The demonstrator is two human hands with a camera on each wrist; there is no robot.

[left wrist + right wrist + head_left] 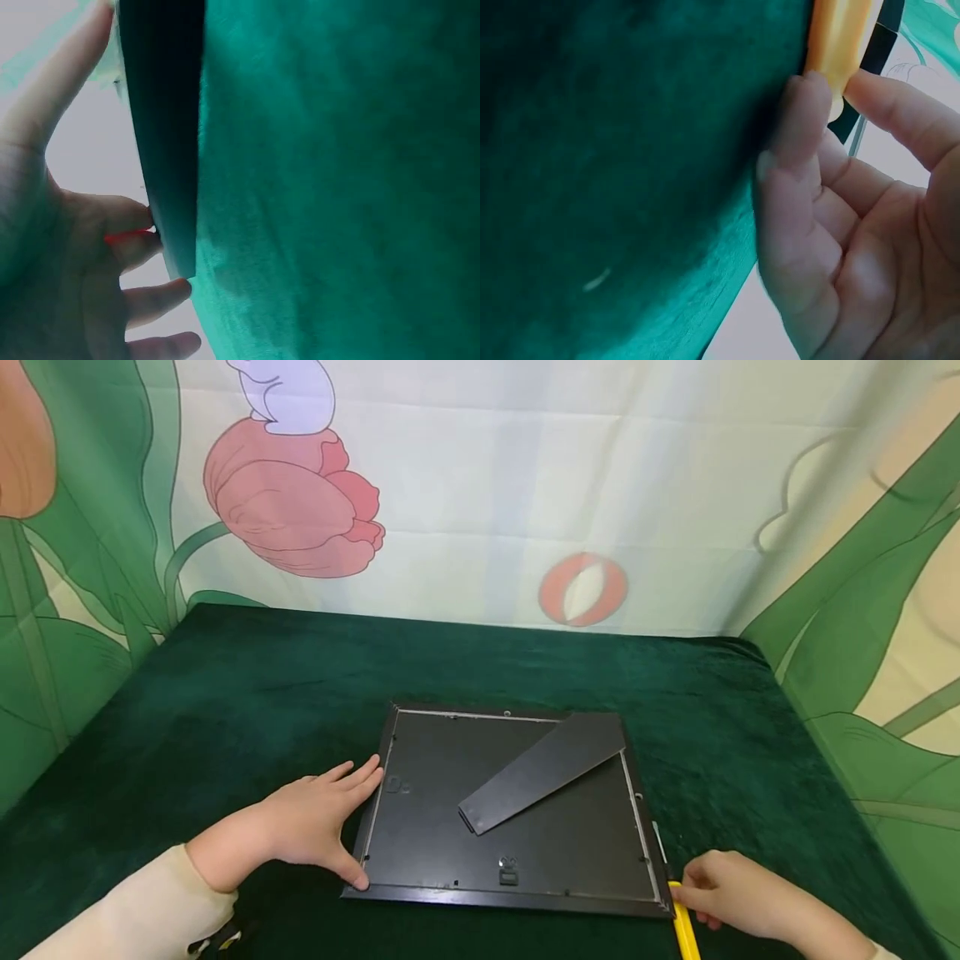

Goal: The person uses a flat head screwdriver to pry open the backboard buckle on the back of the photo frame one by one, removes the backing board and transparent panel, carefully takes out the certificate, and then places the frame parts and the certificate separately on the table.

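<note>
Far left: left hand (pixel 315 822) laid flat against the left edge of the picture frame (pixel 517 860), fingers (pixel 356 774) straight and spread, thumb down at the near left corner. Steadying rather than gripping; in the left wrist view the fingers (pixel 161 298) only touch the dark edge of the frame (pixel 165 135), nothing curled round it.

Middle: frame lying face down on the green bench (pixel 225 693), backing board still seated inside the rim. Small metal tabs visible along the top, right and near edges, seemingly still bent over the board, though too small to tell for each one. Stand flap (pixel 543 770) lying flat and slantwise across the back, from the middle up to the far right corner. A hanger clip near the bottom edge.

Right: right hand (pixel 738 893) at the near right corner of the frame, fingers narrowed in a pinch round a yellow tool (pixel 684 927), thumb and forefinger (pixel 799 127) closed on its handle (pixel 840 45). Tool's thin working end apparently lying along the frame's right edge; tip hard to make out.

Judged so far: frame turned over, held in place, tool brought to the edge. Left, by the look of it: tabs to be lifted, board to come out. Early stage, nothing opened yet.
</note>
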